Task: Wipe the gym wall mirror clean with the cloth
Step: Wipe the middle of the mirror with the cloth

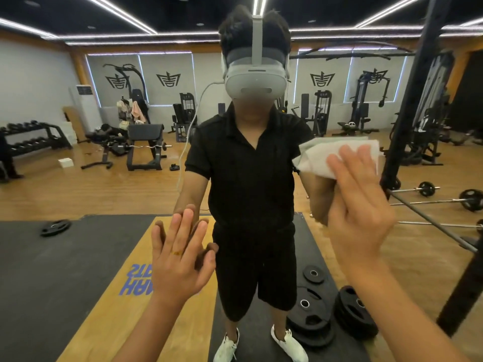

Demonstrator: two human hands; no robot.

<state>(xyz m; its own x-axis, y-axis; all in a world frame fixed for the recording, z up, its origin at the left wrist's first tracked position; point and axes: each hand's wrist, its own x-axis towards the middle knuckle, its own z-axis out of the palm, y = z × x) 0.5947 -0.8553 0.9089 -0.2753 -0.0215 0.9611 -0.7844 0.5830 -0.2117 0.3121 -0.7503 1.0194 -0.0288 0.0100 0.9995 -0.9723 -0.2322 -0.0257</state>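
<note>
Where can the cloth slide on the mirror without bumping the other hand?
Bare mirror lies left of the left hand, above it, and in the gap between both hands. It is crowded at the right, where the right hand presses the cloth.

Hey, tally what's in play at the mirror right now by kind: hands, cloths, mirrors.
Hands: 2 (left hand flat on the glass, right hand pressing the cloth)
Cloth: 1
Mirror: 1
Total: 4
</note>
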